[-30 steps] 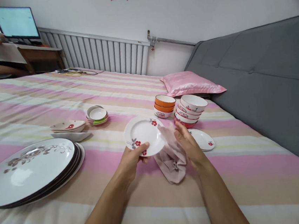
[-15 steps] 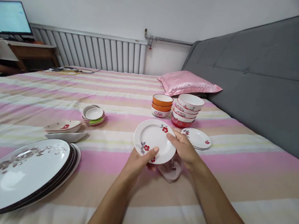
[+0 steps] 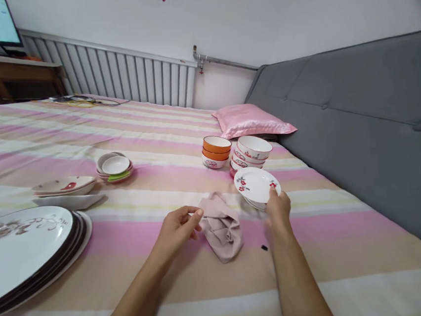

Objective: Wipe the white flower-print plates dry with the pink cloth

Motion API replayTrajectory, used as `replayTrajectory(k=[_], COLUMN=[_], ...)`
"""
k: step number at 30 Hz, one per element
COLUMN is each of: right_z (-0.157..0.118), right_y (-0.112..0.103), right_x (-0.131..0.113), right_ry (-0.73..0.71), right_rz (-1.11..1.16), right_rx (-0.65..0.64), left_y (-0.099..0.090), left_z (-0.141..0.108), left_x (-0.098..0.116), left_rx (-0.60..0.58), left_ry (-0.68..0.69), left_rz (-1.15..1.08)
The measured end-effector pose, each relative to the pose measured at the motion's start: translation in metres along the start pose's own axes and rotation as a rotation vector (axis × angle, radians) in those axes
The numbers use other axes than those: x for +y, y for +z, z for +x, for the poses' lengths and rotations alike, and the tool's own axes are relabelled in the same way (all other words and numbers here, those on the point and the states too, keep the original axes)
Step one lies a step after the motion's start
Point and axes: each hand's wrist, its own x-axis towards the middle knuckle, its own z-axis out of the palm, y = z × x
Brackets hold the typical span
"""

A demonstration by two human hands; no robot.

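Observation:
My right hand grips the near right rim of a small white plate with red flowers and grey leaves. It holds this plate just above other small plates, which it largely covers. Whether the plates touch, I cannot tell. My left hand holds nothing; its fingers are loosely bent and the thumb points at a crumpled pinkish cloth on the bed. A small black piece lies on the sheet between the cloth and my right forearm.
Orange and white bowls stand stacked beside patterned white bowls, behind the plates. Large dark-edged plates pile up at left, near oval dishes and small bowls. A pink pillow lies by the grey headboard.
My left hand has let go of the plate and moved left. My right hand has carried the plate right, over the other small plates. The cloth now lies uncovered, and the view has turned right.

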Motion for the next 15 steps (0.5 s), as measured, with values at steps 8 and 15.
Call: replayTrajectory(k=[8,15], right_z=[0.004,0.009], right_y=[0.001,0.008], right_x=[0.023,0.051], right_ry=[0.018,0.029], right_rz=[-0.201,-0.314], right_rx=[0.128,0.218], left_y=[-0.002,-0.003], left_z=[0.004,0.007], left_x=[-0.004,-0.008], left_rx=[0.034,0.062], left_ry=[0.049,0.067], left_rz=[0.080,0.111])
